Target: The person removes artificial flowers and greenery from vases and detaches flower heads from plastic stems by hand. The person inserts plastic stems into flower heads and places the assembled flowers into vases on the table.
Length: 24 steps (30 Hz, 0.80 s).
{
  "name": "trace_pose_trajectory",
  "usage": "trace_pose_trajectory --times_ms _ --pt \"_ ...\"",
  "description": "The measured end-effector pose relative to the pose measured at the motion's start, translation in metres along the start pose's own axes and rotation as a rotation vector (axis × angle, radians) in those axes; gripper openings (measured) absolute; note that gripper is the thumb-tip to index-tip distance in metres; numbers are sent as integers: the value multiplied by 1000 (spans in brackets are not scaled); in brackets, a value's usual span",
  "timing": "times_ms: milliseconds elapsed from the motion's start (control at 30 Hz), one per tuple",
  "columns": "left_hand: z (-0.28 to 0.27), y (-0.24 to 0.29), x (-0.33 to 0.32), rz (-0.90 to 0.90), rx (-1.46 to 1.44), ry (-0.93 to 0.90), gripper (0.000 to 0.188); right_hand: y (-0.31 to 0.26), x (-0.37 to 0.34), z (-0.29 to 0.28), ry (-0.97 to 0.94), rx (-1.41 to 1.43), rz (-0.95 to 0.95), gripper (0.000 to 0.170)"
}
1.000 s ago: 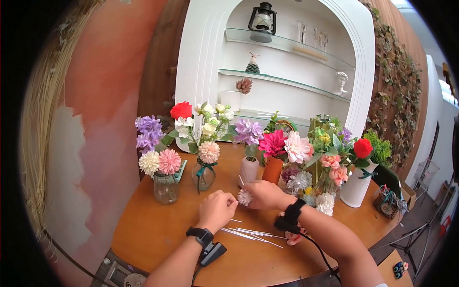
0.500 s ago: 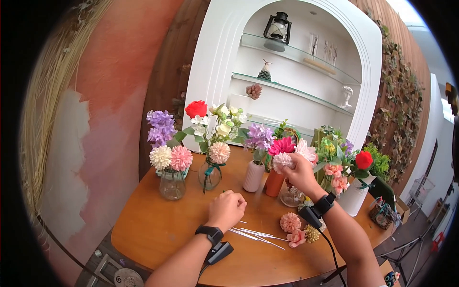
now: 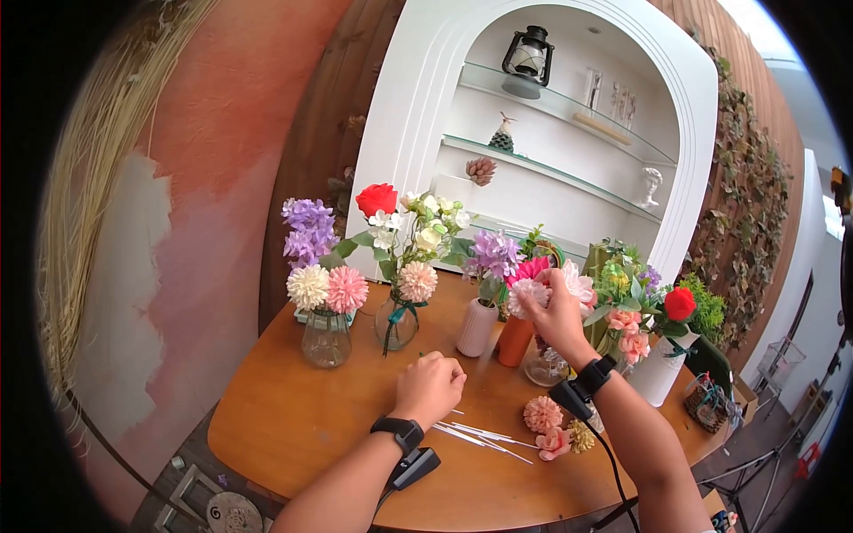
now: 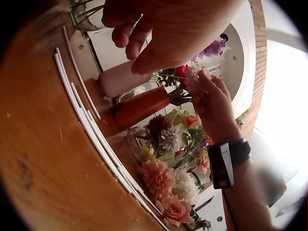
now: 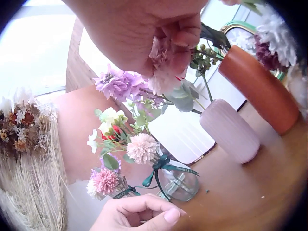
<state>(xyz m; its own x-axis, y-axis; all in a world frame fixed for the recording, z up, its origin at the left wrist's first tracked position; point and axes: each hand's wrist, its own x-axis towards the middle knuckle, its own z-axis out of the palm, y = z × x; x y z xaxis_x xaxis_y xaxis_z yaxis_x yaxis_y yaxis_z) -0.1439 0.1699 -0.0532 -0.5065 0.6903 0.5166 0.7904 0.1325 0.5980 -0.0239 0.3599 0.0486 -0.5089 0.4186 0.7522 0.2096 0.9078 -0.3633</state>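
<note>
Raised over the orange vase (image 3: pixel 513 343), my right hand (image 3: pixel 563 318) pinches a pale pink pompom flower (image 3: pixel 526 299) by its head. In the right wrist view that hand (image 5: pixel 144 33) covers much of the pale bloom (image 5: pixel 165 79). My left hand (image 3: pixel 430 387) hovers low near several thin white sticks (image 3: pixel 480 438); the left wrist view shows its fingers (image 4: pixel 137 36) loosely bent and holding nothing. The ribbed pink vase (image 3: pixel 477 329) with lilac flowers stands left of the orange one.
Two glass vases of flowers (image 3: pixel 327 342) (image 3: pixel 396 327) stand at the left back. Loose flower heads (image 3: pixel 542 414) lie at the right front. A white pitcher (image 3: pixel 659 373) and more bouquets are at the right, before an arched shelf (image 3: pixel 551 124).
My right hand has risen with the pale flower from beside my left hand to the front of the magenta bloom. My left hand has stayed low over the table. The head view has shifted.
</note>
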Motion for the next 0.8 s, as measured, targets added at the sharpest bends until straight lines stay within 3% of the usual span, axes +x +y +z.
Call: trace_pose_trajectory --times_ms 267,367,433,667,767,800 --pt "1 -1 -1 15 -2 5 13 -3 4 8 52 68 13 36" --pt "1 0 -1 14 11 -3 13 1 6 11 121 -54 -127 34" --pt "0 1 -1 4 5 -13 13 -8 6 9 52 -51 -20 33" --pt "2 -1 -1 23 17 -2 13 -5 8 19 -13 61 97 32" --pt "2 -1 -1 27 10 0 13 9 7 30 -21 21 72 26" --pt "3 -1 -1 29 10 0 12 13 7 33 22 -9 -47 25"
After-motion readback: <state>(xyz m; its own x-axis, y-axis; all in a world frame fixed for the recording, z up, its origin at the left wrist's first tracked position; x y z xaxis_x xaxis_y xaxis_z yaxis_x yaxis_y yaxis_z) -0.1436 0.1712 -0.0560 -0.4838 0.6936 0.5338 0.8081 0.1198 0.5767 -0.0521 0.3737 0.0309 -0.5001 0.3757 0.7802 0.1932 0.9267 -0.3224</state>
